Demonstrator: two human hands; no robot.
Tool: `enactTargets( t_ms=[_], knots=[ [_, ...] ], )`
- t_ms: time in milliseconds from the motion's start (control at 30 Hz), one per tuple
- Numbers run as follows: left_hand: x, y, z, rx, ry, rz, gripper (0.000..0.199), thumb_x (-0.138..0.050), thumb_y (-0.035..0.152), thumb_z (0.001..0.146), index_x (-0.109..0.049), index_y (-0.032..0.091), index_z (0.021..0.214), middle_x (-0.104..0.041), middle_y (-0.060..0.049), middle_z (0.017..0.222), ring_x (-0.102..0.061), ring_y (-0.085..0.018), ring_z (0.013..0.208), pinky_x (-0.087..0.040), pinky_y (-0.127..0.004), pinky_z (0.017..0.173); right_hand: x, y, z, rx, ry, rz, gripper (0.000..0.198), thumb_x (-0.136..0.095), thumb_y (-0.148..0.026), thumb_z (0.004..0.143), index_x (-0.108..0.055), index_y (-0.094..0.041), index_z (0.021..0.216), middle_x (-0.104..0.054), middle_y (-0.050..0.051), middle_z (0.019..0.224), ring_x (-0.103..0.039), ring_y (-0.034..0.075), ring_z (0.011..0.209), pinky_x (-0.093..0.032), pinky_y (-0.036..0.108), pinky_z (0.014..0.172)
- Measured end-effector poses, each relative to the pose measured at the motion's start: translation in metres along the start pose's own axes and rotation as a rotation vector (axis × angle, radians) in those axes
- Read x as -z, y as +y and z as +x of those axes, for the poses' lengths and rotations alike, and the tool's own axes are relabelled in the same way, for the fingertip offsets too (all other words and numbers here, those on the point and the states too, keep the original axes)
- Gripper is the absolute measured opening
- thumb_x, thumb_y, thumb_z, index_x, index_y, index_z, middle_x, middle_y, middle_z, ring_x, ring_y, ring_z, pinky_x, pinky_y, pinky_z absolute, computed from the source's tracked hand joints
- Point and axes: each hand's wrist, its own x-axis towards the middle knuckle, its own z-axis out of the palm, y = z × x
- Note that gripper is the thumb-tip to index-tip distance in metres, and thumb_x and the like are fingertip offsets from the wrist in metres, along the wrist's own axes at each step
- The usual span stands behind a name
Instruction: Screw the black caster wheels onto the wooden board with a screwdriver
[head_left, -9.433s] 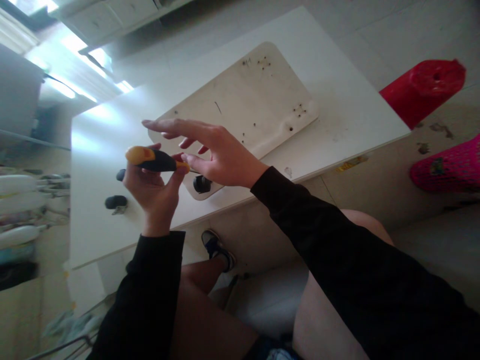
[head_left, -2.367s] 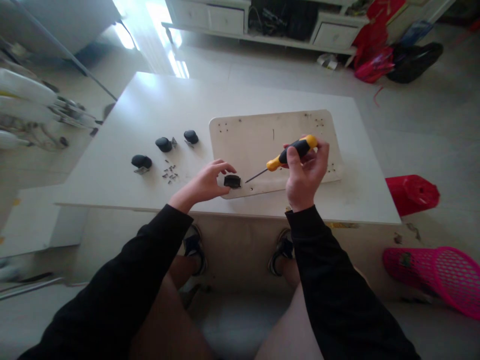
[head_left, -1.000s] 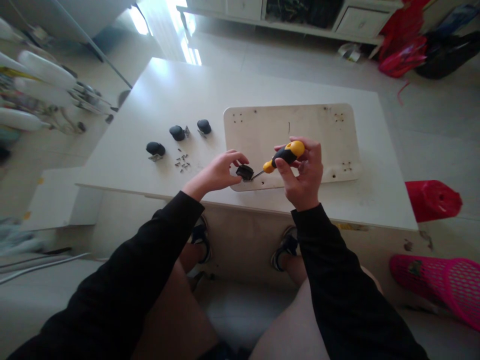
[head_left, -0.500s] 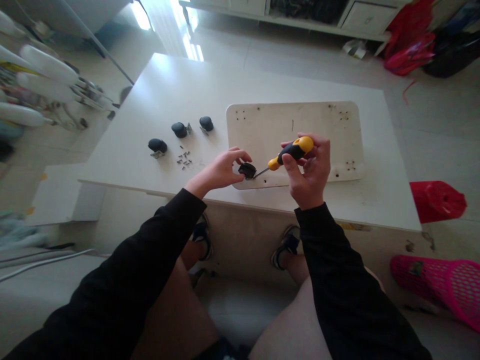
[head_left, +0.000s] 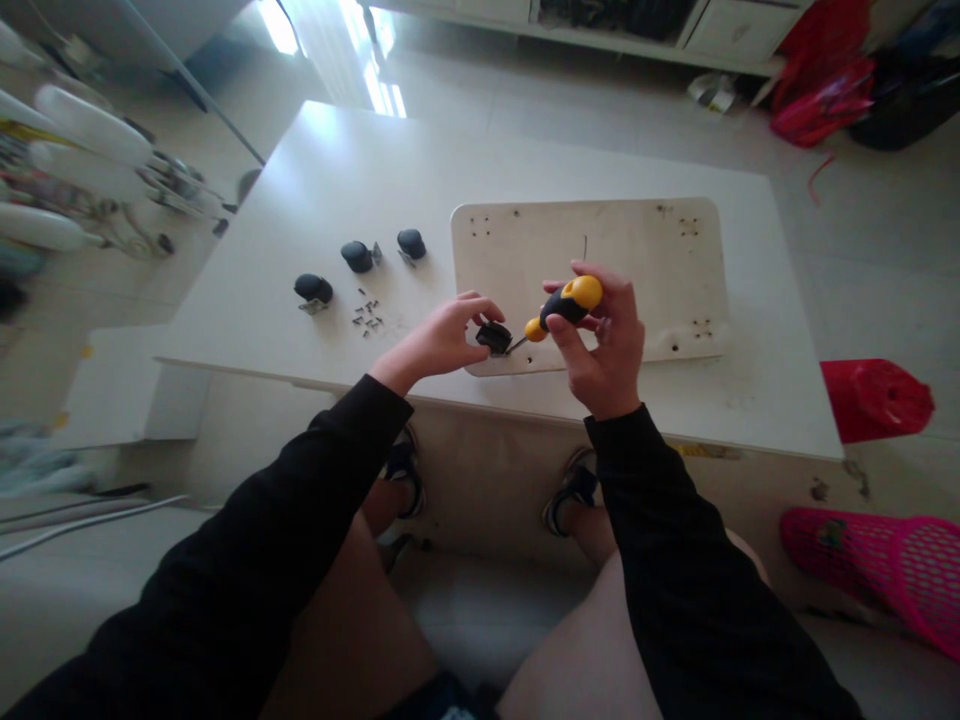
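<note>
My left hand (head_left: 448,338) grips a black caster wheel (head_left: 494,337) at the near left corner of a pale board with rounded corners (head_left: 615,235). A yellow and black screwdriver (head_left: 566,303) is held in my right hand (head_left: 606,345), fingers wrapped about its handle. Its shaft slants down to the left, and the tip meets the caster's metal plate. Whether a screw sits under the tip is too small to tell. Groups of small holes show at the board's other corners.
Left of the board, three loose casters (head_left: 358,257) lie on the white table (head_left: 247,300), near several small screws (head_left: 367,315). A red stool (head_left: 874,402) stands past the table's right end. A pink mesh basket (head_left: 877,565) is on the floor at lower right.
My right hand and the screwdriver handle have shifted left, so the shaft stands steeper over the caster plate. My left hand stays on the caster.
</note>
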Motion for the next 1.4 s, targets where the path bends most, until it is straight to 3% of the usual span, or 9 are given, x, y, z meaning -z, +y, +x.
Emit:
enactTargets(
  t_ms=[133,267,500,700,867,1067,1233,1400],
  knots=[
    [0.000,0.001,0.001,-0.001,0.004,0.003,0.037,-0.073,0.015,0.075,-0.073,0.020,0.111,-0.066,-0.006,0.110,-0.066,-0.021,0.100,-0.058,-0.040,0.091,-0.001,-0.005,0.002,-0.013,-0.099,0.000,0.058,-0.067,-0.052,0.098,-0.048,-0.039,0.152,-0.070,0.005,0.143,-0.077,0.024,0.115,-0.070,0.039,0.083],
    [-0.001,0.004,0.000,-0.004,0.012,-0.012,0.036,-0.073,0.015,0.075,-0.073,0.020,0.110,-0.065,-0.006,0.111,-0.067,-0.021,0.100,-0.060,-0.039,0.090,-0.003,-0.007,0.002,-0.002,-0.117,0.016,0.059,-0.069,-0.051,0.097,-0.050,-0.039,0.151,-0.071,0.004,0.141,-0.076,0.024,0.116,-0.070,0.041,0.086],
    [-0.007,0.004,0.001,-0.057,0.057,-0.103,0.036,-0.070,0.012,0.074,-0.072,0.019,0.109,-0.064,-0.008,0.114,-0.067,-0.021,0.105,-0.062,-0.041,0.096,-0.009,-0.002,-0.003,0.093,-0.078,0.069,0.050,-0.073,-0.040,0.096,-0.050,-0.037,0.140,-0.070,0.004,0.135,-0.075,0.022,0.117,-0.069,0.041,0.086],
    [-0.011,0.004,0.004,-0.100,0.072,-0.096,0.038,-0.068,0.008,0.074,-0.072,0.021,0.110,-0.064,-0.007,0.113,-0.066,-0.021,0.105,-0.060,-0.042,0.098,-0.010,-0.001,-0.003,0.127,-0.023,0.006,0.048,-0.076,-0.044,0.093,-0.050,-0.036,0.132,-0.066,0.004,0.124,-0.072,0.022,0.111,-0.069,0.043,0.085],
    [-0.011,0.005,0.004,-0.129,0.070,-0.039,0.038,-0.068,0.007,0.074,-0.072,0.020,0.109,-0.064,-0.008,0.112,-0.065,-0.021,0.100,-0.058,-0.041,0.094,-0.011,0.004,-0.001,0.251,0.039,-0.058,0.055,-0.080,-0.049,0.088,-0.051,-0.039,0.134,-0.066,0.004,0.122,-0.070,0.025,0.113,-0.068,0.046,0.081],
    [-0.010,0.006,0.005,-0.147,0.048,-0.051,0.034,-0.068,0.005,0.071,-0.073,0.020,0.101,-0.065,-0.008,0.108,-0.065,-0.023,0.099,-0.056,-0.040,0.092,-0.009,-0.004,0.000,0.299,-0.010,-0.073,0.040,-0.057,-0.035,0.101,-0.055,-0.039,0.141,-0.069,0.005,0.125,-0.072,0.026,0.115,-0.066,0.050,0.087],
    [-0.008,0.005,0.005,-0.137,0.035,-0.054,0.036,-0.067,0.004,0.070,-0.075,0.020,0.101,-0.066,-0.008,0.109,-0.065,-0.023,0.099,-0.056,-0.040,0.093,-0.007,-0.012,0.003,0.393,0.051,-0.186,0.045,-0.075,-0.029,0.089,-0.064,-0.036,0.132,-0.067,0.004,0.107,-0.070,0.024,0.097,-0.064,0.046,0.078],
    [-0.007,0.004,0.004,-0.150,0.047,-0.054,0.038,-0.068,0.005,0.070,-0.076,0.019,0.103,-0.067,-0.009,0.109,-0.065,-0.023,0.099,-0.055,-0.039,0.092,-0.009,-0.008,0.003,0.347,0.090,-0.060,0.045,-0.080,-0.029,0.088,-0.058,-0.036,0.127,-0.065,0.004,0.120,-0.073,0.025,0.105,-0.065,0.049,0.086]
  ],
)
